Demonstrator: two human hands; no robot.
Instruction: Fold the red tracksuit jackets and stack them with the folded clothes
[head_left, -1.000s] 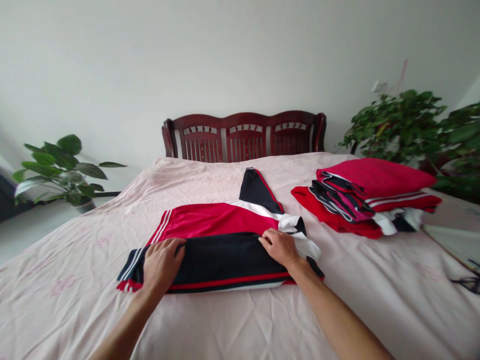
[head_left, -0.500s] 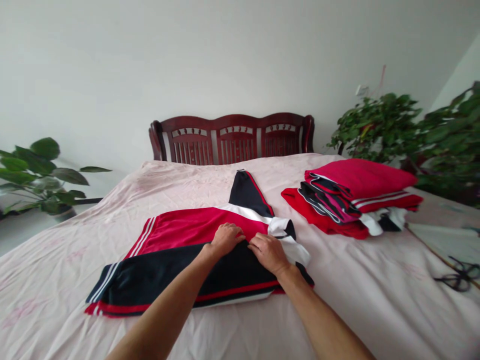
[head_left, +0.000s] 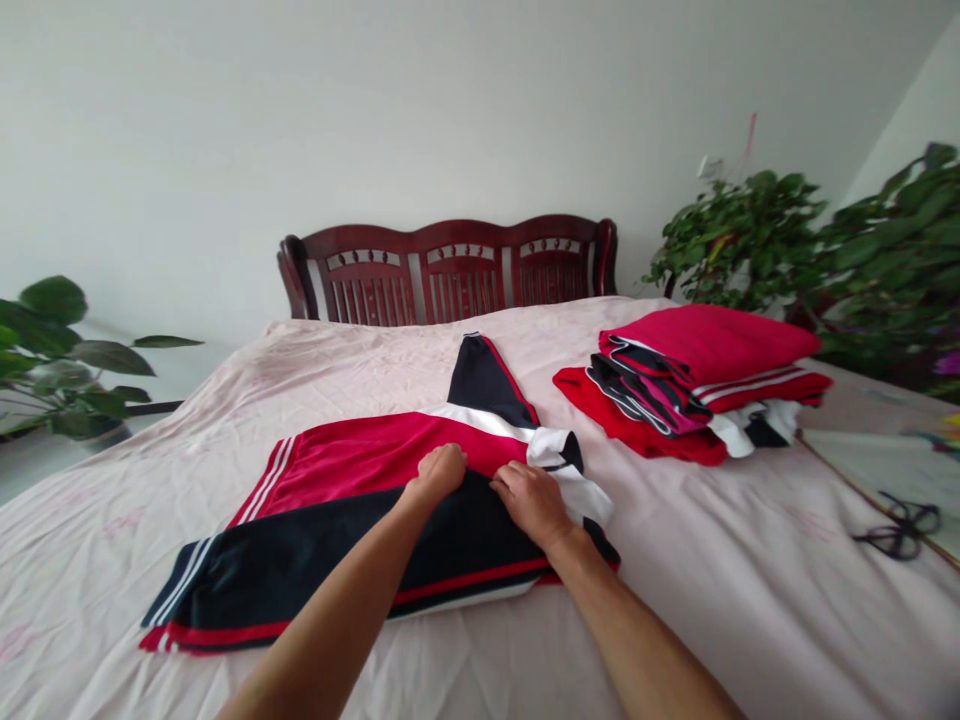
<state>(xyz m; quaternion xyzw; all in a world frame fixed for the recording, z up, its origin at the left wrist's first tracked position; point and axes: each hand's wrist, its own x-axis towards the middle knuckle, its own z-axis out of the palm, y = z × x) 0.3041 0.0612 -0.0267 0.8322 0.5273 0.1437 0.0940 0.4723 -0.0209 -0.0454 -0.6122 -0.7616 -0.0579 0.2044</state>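
A red, white and navy track jacket lies flat on the bed, its collar to the right. One navy part with red piping and white end stripes lies along the near side. A navy sleeve sticks out on the far side. My left hand is closed at the seam between red and navy, fingers curled into the cloth. Close beside it, my right hand pinches the navy cloth near the collar, fingers bent and thumb tucked in. The cloth beneath both palms is hidden.
To the right sits a stack of folded red and dark clothes. Black-framed glasses rest near a pale board at the right edge. Behind the pale bedsheet stands a wooden headboard. Potted plants flank the bed.
My left hand has curled from spread fingers into a closer grip on the cloth. My right hand stays almost in place. The whole view has shifted slightly.
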